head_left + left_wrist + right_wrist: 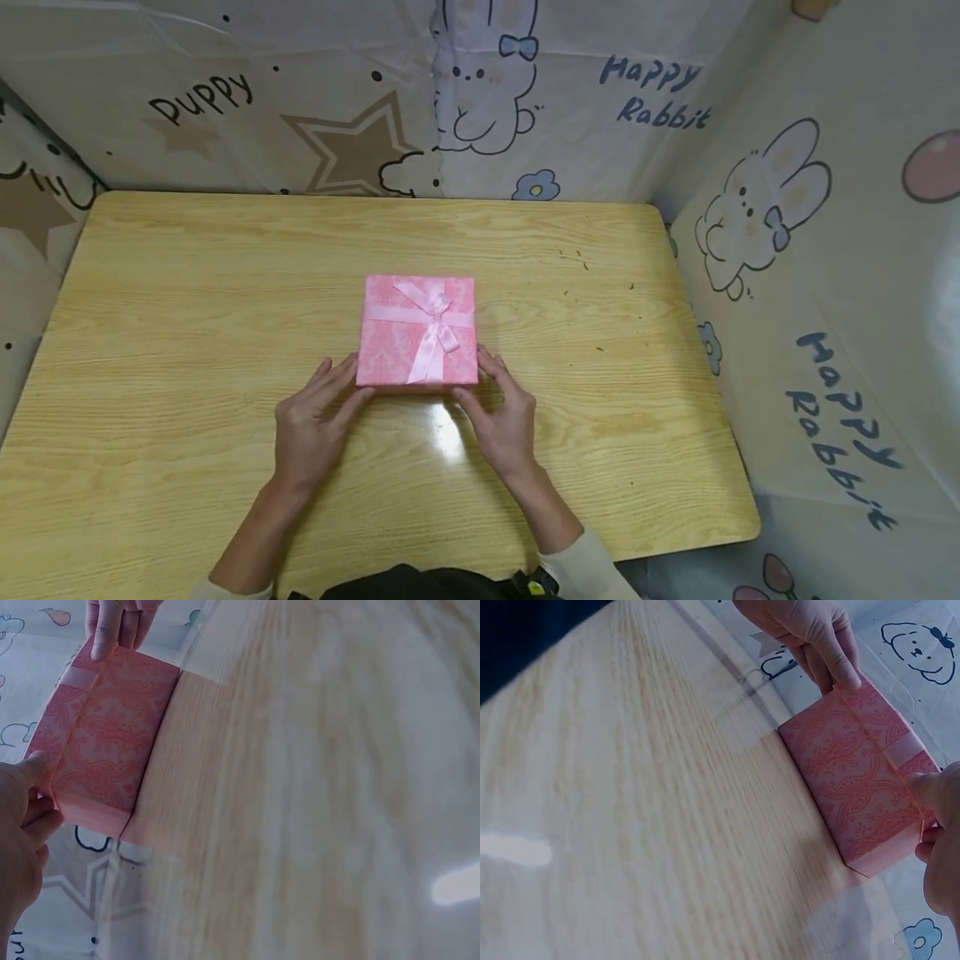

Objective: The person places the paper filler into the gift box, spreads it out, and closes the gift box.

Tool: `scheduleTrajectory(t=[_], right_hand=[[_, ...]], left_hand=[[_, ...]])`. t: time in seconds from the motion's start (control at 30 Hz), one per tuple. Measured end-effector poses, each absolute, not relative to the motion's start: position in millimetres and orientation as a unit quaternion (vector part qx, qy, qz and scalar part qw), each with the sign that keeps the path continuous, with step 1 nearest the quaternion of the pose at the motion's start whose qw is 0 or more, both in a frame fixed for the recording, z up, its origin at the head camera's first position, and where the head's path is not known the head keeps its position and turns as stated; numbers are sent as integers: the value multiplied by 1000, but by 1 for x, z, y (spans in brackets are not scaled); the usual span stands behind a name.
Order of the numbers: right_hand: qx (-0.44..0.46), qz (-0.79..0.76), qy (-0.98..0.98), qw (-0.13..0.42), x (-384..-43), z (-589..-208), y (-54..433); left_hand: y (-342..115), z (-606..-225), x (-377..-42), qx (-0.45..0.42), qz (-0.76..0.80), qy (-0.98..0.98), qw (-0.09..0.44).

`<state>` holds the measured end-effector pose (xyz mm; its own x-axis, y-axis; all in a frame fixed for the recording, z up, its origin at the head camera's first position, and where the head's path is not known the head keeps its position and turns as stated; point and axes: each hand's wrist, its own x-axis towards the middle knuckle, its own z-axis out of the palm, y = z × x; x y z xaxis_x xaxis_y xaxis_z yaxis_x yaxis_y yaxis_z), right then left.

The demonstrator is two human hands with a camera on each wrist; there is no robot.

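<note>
A pink patterned gift box [386, 348] sits on the table, its lid facing up. A pale pink ribbon [435, 310] crosses the lid and is tied in a bow. My left hand [309, 425] holds the box at its near left corner, thumb at the front and fingers along the side. At the near right corner my right hand [507, 421] grips it the same way. In the left wrist view the left thumb lies at the lid's edge on the tall front face. The right wrist view shows the right thumb beside the ribbon's front strip. The inside of the box is hidden.
The wooden table [187, 275] has rounded corners and a glossy top. Small dark specks lie toward its right side. Printed cloth [585, 158] with rabbits, stars and lettering hangs behind and at both sides.
</note>
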<state>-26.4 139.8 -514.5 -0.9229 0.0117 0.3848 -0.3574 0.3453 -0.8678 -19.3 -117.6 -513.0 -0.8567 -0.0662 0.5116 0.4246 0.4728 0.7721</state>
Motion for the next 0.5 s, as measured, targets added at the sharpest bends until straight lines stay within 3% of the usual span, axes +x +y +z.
scheduleTrajectory(t=[0.5], right_hand=[[119, 547, -813, 161, -32, -514, 144]], left_hand=[[-117, -511, -19, -90, -495, -839, 207]])
